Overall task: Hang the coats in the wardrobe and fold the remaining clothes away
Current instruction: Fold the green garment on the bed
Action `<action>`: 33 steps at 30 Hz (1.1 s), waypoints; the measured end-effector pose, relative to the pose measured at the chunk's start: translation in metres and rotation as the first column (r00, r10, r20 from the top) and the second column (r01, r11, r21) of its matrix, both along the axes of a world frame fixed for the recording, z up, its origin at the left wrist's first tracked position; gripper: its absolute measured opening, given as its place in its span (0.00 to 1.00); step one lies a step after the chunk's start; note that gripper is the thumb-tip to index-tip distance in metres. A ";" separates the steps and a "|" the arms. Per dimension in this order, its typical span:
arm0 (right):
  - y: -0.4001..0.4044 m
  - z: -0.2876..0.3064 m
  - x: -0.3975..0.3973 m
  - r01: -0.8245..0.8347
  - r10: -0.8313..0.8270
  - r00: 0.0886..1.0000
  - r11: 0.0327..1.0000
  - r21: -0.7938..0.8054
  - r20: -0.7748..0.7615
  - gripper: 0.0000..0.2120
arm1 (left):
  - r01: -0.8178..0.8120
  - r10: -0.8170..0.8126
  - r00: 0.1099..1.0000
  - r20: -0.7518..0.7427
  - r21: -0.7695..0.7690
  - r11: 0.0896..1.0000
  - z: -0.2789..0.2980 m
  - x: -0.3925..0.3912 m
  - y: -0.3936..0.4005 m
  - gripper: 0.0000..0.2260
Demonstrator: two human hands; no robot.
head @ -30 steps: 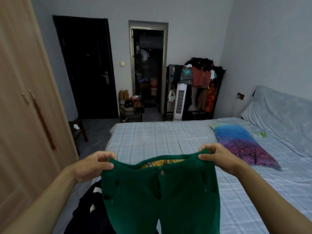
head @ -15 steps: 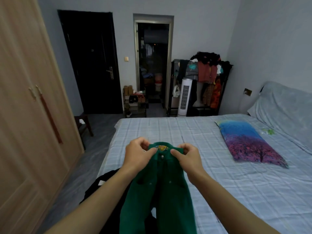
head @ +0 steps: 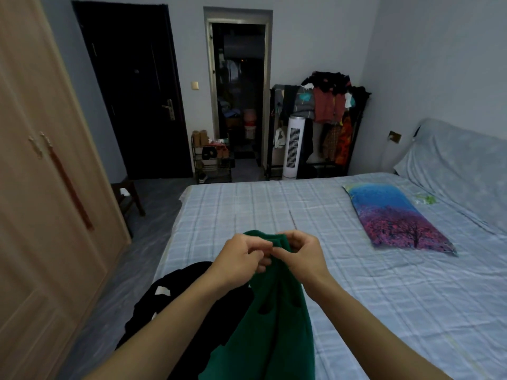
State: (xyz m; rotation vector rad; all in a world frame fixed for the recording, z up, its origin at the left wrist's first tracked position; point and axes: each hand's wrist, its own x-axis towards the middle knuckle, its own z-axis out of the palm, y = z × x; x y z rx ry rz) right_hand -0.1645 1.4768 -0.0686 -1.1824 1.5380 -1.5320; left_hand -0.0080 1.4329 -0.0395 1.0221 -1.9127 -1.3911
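A second ago you held the green trousers wide open by the waist, one hand at each side. Now you have brought the two sides together, so the trousers are folded in half the long way. That is the first fold done, I think, and the legs look ready to be folded up next.

Your left hand and your right hand are close together at the top of the trousers, at about 6 o'clock in the view. Both hands are curled and pinch the waist part. The fingertips of the two hands nearly touch.

The trousers are dark green and look thick and soft. They hang down from your hands in a long narrow shape toward the bottom of the view. Two dark pocket slits show a little below your hands. You cannot see the ends of the legs.

The trousers hang over the near edge of the bed, which has a pale blue checked sheet. A heap of black clothes lies at about 7 o'clock, just beside the trousers and under your left arm. Those may still need folding or hanging.

The wardrobe stands at 9 o'clock with its doors closed. A bright pillow lies on the bed at about 2 o'clock.
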 end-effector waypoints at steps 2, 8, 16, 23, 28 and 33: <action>0.000 -0.009 -0.001 0.036 -0.036 0.999 0.998 0.053 0.006 0.13 | -0.012 0.014 0.999 0.053 -0.044 0.999 -0.007 0.007 -0.003 0.12; 0.002 -0.008 -0.008 -0.023 0.023 0.999 1.000 -0.014 0.041 0.14 | -0.155 0.253 0.947 0.198 -0.410 0.899 -0.028 0.036 -0.031 0.16; 0.013 0.037 -0.028 -0.202 0.216 0.976 0.953 -0.227 0.039 0.13 | 0.052 -0.012 0.989 0.151 -0.265 0.963 -0.025 0.044 -0.058 0.51; 0.034 0.059 -0.053 -0.102 0.121 0.991 0.955 -0.279 0.052 0.14 | 0.108 -0.129 0.979 -0.158 -0.137 0.985 -0.005 0.030 -0.053 0.16; 0.049 0.059 -0.063 0.054 -0.049 0.999 0.959 -0.278 0.025 0.13 | 0.215 -0.247 0.963 -0.107 -0.242 0.946 0.015 0.015 -0.040 0.14; 0.069 0.059 -0.068 0.264 -0.271 0.963 0.931 -0.251 0.005 0.11 | 0.163 -0.227 0.955 -0.190 -0.305 0.938 0.038 -0.002 -0.023 0.12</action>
